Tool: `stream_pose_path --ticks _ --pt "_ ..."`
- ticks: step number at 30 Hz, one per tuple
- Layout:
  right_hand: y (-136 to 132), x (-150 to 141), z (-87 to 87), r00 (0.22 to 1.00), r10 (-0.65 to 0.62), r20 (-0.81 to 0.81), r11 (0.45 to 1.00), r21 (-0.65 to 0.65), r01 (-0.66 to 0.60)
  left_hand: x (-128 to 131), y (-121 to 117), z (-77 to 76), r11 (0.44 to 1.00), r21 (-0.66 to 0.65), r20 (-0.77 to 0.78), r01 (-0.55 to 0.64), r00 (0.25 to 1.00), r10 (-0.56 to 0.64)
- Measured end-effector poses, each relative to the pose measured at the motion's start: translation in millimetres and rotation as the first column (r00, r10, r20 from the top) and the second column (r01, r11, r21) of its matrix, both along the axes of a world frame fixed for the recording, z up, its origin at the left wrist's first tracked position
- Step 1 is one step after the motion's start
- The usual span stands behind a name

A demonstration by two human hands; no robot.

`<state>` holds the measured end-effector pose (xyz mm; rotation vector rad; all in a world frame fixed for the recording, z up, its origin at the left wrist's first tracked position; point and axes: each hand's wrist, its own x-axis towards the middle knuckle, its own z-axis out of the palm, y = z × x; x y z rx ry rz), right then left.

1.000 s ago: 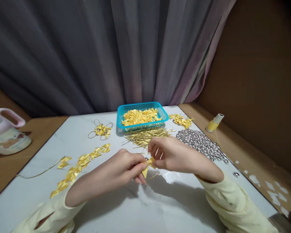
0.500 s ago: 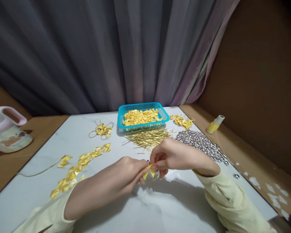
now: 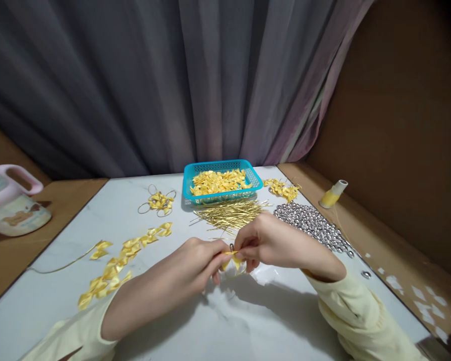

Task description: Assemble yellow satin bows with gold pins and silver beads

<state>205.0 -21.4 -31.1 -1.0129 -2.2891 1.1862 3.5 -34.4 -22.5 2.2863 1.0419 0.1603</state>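
Over the middle of the white table [image 3: 218, 326], my left hand [image 3: 195, 263] and my right hand [image 3: 270, 240] meet, both pinching a small yellow ribbon bow [image 3: 231, 260]. A small silver bell [image 3: 231, 246] shows just above the bow between my fingertips. Both hands have their fingers pressed together on the bow. Behind them lies a bundle of thin gold wires [image 3: 229, 211].
A blue basket [image 3: 222, 168] of yellow bows stands at the back. Silver bells [image 3: 311, 225] are heaped on the right, with a yellow thread spool [image 3: 332, 194] beyond. A line of yellow bows [image 3: 124, 255] lies left. A pink-lidded jug [image 3: 11, 200] stands far left.
My hands have drawn closer together on the bow and lifted slightly. The bow is now more covered by my fingers.
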Motion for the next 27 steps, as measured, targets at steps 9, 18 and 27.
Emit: stream_pose_path --ticks 9,18,27 --pt "1 2 2.0 0.999 -0.001 -0.034 0.998 -0.057 -0.001 1 6 9.7 0.960 -0.273 0.050 -0.058 0.996 0.074" --pt "5 4 3.0 0.998 0.028 -0.049 0.986 -0.165 -0.036 0 3 12.4 0.966 -0.259 0.095 0.013 0.995 0.012" --pt "-5 11 27.3 0.984 -0.176 -0.022 0.975 0.134 0.178 0 5 18.5 0.940 -0.334 0.156 -0.060 0.981 0.118"
